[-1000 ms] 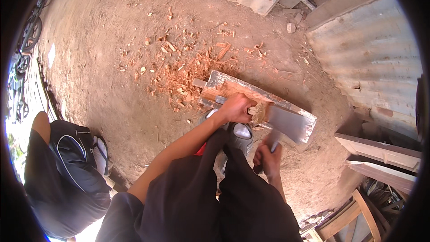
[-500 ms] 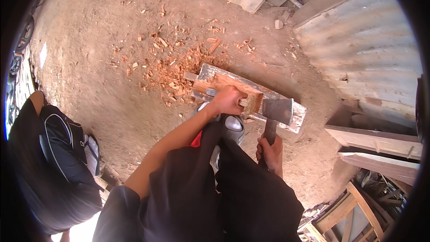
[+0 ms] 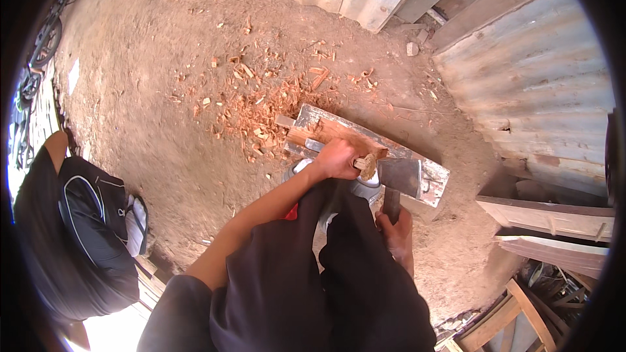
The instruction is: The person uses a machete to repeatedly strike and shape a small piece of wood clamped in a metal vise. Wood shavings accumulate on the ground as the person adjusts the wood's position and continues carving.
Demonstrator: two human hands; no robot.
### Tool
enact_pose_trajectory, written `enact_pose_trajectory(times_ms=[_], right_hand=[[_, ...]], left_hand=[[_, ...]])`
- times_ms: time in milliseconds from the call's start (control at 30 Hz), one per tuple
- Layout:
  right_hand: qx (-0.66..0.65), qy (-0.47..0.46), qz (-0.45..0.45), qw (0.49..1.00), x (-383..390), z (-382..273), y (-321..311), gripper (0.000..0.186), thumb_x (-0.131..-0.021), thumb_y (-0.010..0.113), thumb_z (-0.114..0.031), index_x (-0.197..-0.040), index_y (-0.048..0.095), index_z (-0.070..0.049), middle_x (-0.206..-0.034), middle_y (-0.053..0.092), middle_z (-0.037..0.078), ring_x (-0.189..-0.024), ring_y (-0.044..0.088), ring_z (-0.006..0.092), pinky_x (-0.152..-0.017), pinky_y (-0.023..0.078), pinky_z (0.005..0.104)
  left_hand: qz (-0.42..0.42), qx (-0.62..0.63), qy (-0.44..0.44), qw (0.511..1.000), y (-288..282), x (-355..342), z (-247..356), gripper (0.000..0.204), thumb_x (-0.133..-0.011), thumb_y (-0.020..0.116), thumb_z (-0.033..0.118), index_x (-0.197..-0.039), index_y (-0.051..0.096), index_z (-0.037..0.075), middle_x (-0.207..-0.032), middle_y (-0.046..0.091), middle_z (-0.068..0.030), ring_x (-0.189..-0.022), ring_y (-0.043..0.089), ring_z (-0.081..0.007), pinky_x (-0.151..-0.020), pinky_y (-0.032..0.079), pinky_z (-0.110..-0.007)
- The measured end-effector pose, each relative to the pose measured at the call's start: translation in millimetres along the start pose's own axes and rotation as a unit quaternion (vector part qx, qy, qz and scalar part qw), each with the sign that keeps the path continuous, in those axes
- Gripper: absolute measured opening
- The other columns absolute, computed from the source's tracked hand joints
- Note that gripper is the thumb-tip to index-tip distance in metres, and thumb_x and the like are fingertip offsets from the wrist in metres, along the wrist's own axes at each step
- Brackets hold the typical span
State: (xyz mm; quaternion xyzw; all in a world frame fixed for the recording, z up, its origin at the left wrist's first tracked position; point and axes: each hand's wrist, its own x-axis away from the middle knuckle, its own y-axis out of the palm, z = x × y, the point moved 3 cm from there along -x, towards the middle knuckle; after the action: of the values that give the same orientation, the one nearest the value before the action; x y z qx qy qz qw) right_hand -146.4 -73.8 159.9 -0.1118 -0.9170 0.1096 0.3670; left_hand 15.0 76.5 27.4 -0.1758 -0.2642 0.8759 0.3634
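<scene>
My left hand (image 3: 338, 158) is closed around a chisel, whose flat metal blade (image 3: 314, 145) shows on the left and whose frayed wooden butt (image 3: 368, 167) sticks out on the right. Beneath it a reddish piece of wood (image 3: 339, 132) lies on a low, paint-worn wooden bench (image 3: 433, 182). In my right hand (image 3: 396, 229) is the dark handle of an axe (image 3: 400, 177). The back of the axe head sits right at the chisel's butt; I cannot tell whether they touch. The chisel's cutting edge is not clear to see.
Wood chips and shavings (image 3: 261, 111) litter the dirt floor beyond the bench. Corrugated metal sheets (image 3: 528, 78) stand at the far side and right. Boards (image 3: 548, 215) and a wooden frame (image 3: 502, 326) lie at right. A person in dark clothes (image 3: 72, 241) is at left.
The axe head has swung left and slightly down, closing the gap to the chisel's butt. My left hand keeps its hold on the chisel. The whole view has shifted a little.
</scene>
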Motion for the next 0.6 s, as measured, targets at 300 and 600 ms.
enact_pose_trajectory(times_ms=[300,600], right_hand=[[-0.272,0.043,0.017,0.961,-18.2,28.6,21.8,0.015,-0.095,0.066,-0.011,-0.090,0.057,0.000,-0.061,0.054,0.004,-0.045,0.053,0.0128,-0.041,0.041,0.0296],[-0.351,0.008,0.006,0.936,-27.3,48.6,29.7,0.008,-0.093,0.062,-0.004,-0.090,0.057,0.001,-0.061,0.054,0.006,-0.043,0.051,0.0152,-0.039,0.040,0.0310]], left_hand=[[-0.003,0.006,-0.056,0.998,7.9,-0.5,-10.3,0.034,-0.063,0.070,0.021,-0.095,0.075,0.010,-0.075,0.069,-0.0214,-0.074,0.069,-0.0414,-0.068,0.056,-0.050],[-0.027,-0.016,-0.056,0.998,0.9,-0.2,-12.6,0.047,-0.063,0.070,0.023,-0.109,0.077,0.013,-0.080,0.071,-0.0206,-0.077,0.070,-0.0399,-0.070,0.058,-0.048]])
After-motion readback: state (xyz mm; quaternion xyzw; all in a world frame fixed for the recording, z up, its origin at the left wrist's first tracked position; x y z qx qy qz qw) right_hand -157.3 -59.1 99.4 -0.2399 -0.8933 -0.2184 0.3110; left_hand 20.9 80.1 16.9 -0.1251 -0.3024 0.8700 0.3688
